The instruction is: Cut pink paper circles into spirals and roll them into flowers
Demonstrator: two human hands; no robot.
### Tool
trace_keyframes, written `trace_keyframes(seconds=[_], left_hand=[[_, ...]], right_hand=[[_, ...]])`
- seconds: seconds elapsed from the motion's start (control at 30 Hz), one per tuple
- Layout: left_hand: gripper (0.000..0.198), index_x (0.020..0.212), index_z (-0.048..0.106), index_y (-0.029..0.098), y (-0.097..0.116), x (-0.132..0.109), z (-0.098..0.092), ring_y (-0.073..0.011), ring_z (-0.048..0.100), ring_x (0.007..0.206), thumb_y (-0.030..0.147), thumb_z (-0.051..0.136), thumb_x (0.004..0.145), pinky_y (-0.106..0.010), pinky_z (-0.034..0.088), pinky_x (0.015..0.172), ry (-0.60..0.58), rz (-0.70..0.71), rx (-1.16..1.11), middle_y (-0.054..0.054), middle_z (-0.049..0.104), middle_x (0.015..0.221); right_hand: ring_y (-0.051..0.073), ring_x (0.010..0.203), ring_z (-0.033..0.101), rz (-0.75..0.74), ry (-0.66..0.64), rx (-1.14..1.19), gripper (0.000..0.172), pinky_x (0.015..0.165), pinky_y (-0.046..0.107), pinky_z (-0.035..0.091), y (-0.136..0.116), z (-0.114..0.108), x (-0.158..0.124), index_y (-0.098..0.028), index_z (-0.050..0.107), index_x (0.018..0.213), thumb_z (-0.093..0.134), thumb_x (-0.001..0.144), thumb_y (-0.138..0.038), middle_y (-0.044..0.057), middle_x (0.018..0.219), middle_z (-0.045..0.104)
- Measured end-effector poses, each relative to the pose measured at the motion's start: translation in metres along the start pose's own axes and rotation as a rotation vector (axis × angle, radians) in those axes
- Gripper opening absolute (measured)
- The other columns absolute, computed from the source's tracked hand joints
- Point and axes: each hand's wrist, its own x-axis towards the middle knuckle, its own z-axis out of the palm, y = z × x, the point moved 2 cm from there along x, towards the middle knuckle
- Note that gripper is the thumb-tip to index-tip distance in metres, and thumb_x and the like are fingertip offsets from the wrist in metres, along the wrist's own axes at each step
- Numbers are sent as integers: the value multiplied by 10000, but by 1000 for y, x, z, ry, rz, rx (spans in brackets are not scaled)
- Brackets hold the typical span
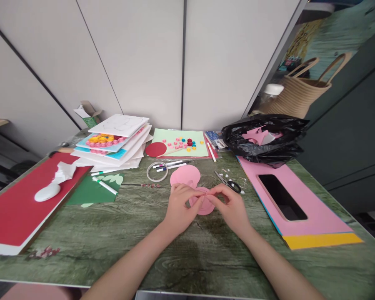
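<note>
Just right of the table's middle, a pink paper spiral point(205, 208) with curved cut lines hangs or lies under my fingertips. My left hand point(183, 202) pinches its upper edge between thumb and index finger. From the other side my right hand point(231, 204) pinches the same edge, the fingertips of both hands nearly touching. Exactly how the paper sits between the fingers is hidden. Behind my left hand lie pink paper circles point(187, 174), overlapping each other. A pair of scissors point(233, 184) with black handles rests beyond my right hand, among small white scraps.
Behind the hands are a tape roll point(157, 171), markers point(173, 164) and a pale green sheet point(162, 135) bearing small coloured paper rolls. Stacked papers point(118, 125) and red sheets point(28, 204) occupy the left. At right are a phone point(283, 198) on pink sheets and a black bag point(262, 156).
</note>
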Motion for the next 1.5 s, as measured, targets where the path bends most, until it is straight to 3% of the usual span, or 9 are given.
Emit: trace_keyframes(seconds=[0.5, 0.73, 1.03, 1.33, 1.5], left_hand=[[167, 837, 665, 221, 2, -1, -1, -162, 573, 765, 131, 549, 758, -358, 355, 804, -48, 9, -37, 0, 691, 763], [309, 926, 650, 216, 4, -2, -3, -169, 567, 829, 56, 518, 697, -354, 354, 833, -81, 61, -123, -11, 685, 859], [248, 811, 648, 187, 2, 0, -3, -181, 567, 807, 59, 492, 667, -385, 368, 884, -137, 12, -260, -31, 669, 802], [329, 835, 633, 185, -1, -1, 1, -178, 560, 823, 10, 486, 599, -359, 372, 870, -194, -2, -280, -20, 659, 824], [320, 872, 641, 196, -1, -2, 2, -173, 562, 837, 18, 524, 633, -346, 369, 868, -210, 5, -250, -19, 667, 857]], right_hand=[[148, 657, 522, -15, 6, -29, 143, 633, 275, 410, -1, 1, 0, -191, 560, 672, 646, 749, -276, -7, 672, 562], [147, 659, 513, -11, 7, -47, 157, 632, 271, 400, -1, 1, 0, -194, 540, 659, 664, 730, -258, -15, 668, 547], [146, 648, 511, 16, -40, -103, 160, 621, 263, 384, -3, 0, -1, -190, 529, 657, 680, 704, -220, -21, 664, 545], [137, 649, 494, 65, -78, -121, 197, 624, 251, 362, -3, 1, 1, -194, 495, 655, 688, 686, -218, -39, 660, 518], [134, 648, 488, 61, -83, -139, 204, 627, 246, 354, -3, 2, 1, -198, 467, 645, 665, 693, -194, -43, 661, 509]])
